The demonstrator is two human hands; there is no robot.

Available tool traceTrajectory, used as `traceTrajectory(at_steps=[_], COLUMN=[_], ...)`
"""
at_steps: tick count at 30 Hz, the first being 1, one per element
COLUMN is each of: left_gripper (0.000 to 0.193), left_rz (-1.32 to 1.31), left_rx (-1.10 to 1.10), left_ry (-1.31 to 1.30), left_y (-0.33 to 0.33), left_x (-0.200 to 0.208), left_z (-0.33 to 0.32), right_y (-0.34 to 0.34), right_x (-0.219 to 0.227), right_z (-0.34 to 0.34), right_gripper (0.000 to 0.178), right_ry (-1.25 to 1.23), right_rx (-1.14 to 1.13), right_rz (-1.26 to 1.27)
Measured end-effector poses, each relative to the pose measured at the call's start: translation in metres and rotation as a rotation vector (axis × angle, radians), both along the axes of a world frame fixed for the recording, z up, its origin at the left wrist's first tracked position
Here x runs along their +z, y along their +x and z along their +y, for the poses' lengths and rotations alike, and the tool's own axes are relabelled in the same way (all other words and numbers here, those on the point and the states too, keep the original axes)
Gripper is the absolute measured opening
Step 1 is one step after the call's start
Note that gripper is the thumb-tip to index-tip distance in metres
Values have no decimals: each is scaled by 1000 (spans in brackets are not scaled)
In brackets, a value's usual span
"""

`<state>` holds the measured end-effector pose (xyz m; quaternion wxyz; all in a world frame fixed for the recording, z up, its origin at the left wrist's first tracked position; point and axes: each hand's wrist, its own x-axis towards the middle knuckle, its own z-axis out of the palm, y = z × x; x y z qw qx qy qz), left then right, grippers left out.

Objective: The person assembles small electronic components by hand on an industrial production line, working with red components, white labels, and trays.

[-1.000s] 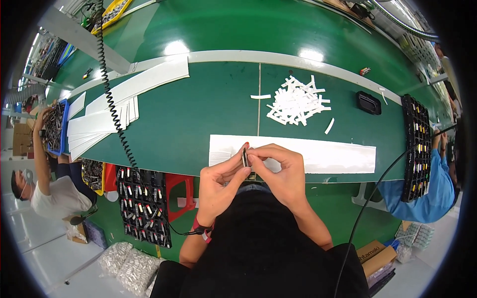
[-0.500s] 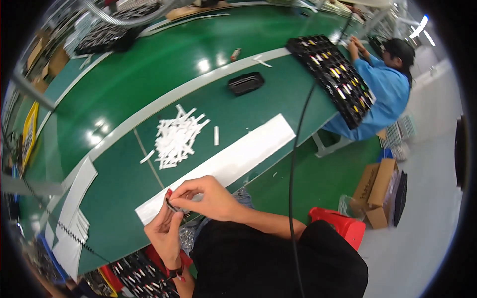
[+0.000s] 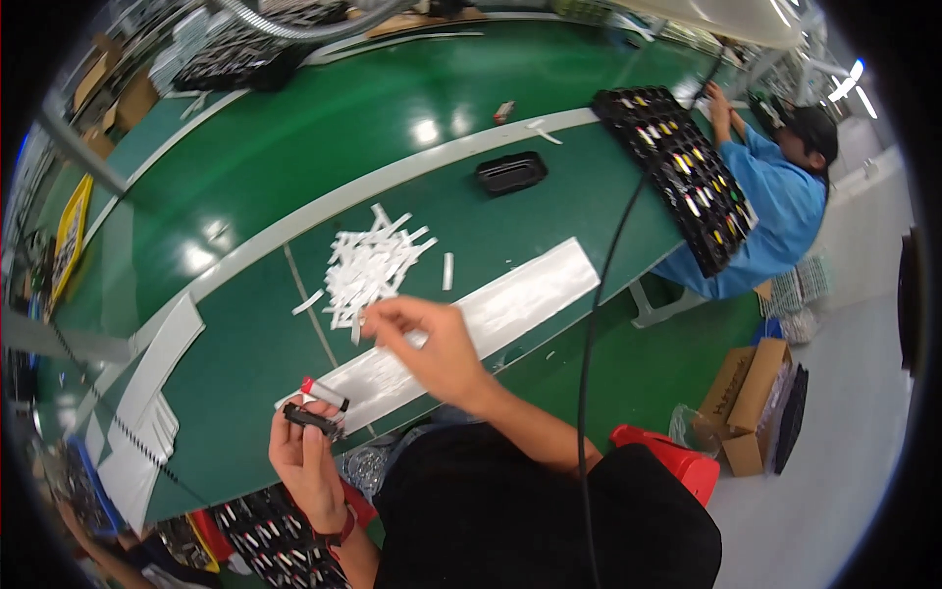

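Note:
My left hand (image 3: 312, 469) is closed around a small dark device (image 3: 312, 422), a black body lying across the fingertips. Against it sits a slim grey-white stick with a red end (image 3: 325, 395); how the two are joined is not clear. Slightly blurred, my right hand (image 3: 437, 355) hovers at the near edge of a heap of white strips (image 3: 375, 263), its thumb and index finger a little apart, with nothing visible between them. Under both hands a long, glossy white sheet (image 3: 530, 285) stretches along the table's near side.
A black tray (image 3: 512, 174) stands farther back on the green table (image 3: 235, 393). At right, a person in blue (image 3: 780, 216) sits by a black compartment tray (image 3: 677, 177) with small coloured parts. A black cable (image 3: 587, 393) hangs before me. White sheets (image 3: 147, 432) lie at left.
My right hand has left my left hand and moved up toward the strips. My left hand has shifted left and lower, exposing the device and red-ended stick. The view has turned slightly.

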<state>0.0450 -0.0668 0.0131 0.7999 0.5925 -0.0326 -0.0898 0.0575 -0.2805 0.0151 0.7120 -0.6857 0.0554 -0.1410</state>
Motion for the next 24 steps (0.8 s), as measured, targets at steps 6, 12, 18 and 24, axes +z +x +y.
traceTrajectory(at_steps=[6,12,18,24], left_gripper=[36,33,35,39], left_rz=[62,35,-8,-36], left_rx=[-43,-75,-13,63], left_ry=[-322,-441,-515,-618], left_y=[1,4,-1,-7], left_x=[-5,-5,-14,-25], left_z=[3,-6,-2,-9], right_y=[9,-19,-28,-31], right_x=[-4,19,19,24], right_z=[-1,27,51,57], right_gripper=[9,20,23,35], right_ry=[-673,-100,149,-301], right_rx=[-240,243,203,170], right_rz=[26,217,118,-284])
